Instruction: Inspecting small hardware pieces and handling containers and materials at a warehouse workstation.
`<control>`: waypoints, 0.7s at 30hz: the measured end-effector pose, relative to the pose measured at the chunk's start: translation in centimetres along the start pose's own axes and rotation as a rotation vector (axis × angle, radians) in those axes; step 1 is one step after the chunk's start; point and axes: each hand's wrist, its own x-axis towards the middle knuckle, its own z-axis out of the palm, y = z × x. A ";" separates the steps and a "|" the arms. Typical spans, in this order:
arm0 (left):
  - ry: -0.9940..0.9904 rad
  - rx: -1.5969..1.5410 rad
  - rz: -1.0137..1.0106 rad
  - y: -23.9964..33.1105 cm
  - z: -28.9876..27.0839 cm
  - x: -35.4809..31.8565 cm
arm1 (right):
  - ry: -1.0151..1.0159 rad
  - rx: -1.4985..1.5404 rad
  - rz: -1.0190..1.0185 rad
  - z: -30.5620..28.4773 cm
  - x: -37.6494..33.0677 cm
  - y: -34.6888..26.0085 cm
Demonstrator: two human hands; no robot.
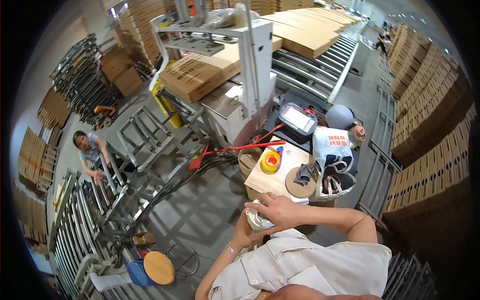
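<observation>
Close to my body, both hands are on a cream-white lidded cup [253, 218]. My left hand [243, 234] wraps round its side from below, the wrist wearing a thin bracelet. Over the top lies my right hand [278, 212], fingers curled on the lid, hiding much of it. Just beyond is a light wooden table top [255, 184]. It carries a yellow-and-red tape roll [271, 161], a round wooden disc [300, 183] and a dark grey cloth [304, 174] lying on that disc.
White bags [332, 145] and a control panel [298, 119] stand beyond the table. A red-handled broom [240, 148] reaches across its far edge. Cartons [195, 75] lie on a roller conveyor [320, 75]. At left, another person [93, 152] touches metal rollers; a round stool [159, 267] stands nearer.
</observation>
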 end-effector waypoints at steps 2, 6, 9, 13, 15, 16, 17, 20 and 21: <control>-0.077 0.120 0.028 -0.7 1.1 2.1 | 0.036 -0.050 0.077 0.5 -1.6 2.4; -0.086 0.483 0.054 -2.2 3.1 5.1 | 0.093 -0.030 0.309 0.5 -4.1 7.9; -0.176 0.498 -0.155 -5.3 2.6 5.3 | 0.153 -0.084 0.444 1.8 -5.7 14.8; -0.196 0.628 -0.311 -11.7 0.0 1.0 | 0.286 -0.180 0.577 2.9 -7.0 24.0; -0.205 0.674 -0.440 -14.2 -1.0 -2.4 | 0.303 -0.229 0.653 3.9 -7.7 29.1; -0.222 0.697 -0.546 -14.8 -1.3 -4.0 | 0.349 -0.281 0.663 4.6 -8.1 31.5; -0.262 0.722 -0.674 -15.2 -1.4 -5.4 | 0.350 -0.274 0.699 4.8 -8.3 33.5; -0.301 0.770 -0.987 -18.7 -0.8 -12.2 | 0.381 -0.216 0.789 5.6 -8.3 38.7; -0.295 0.760 -1.011 -19.2 -1.1 -12.8 | 0.367 -0.209 0.820 6.0 -8.2 40.0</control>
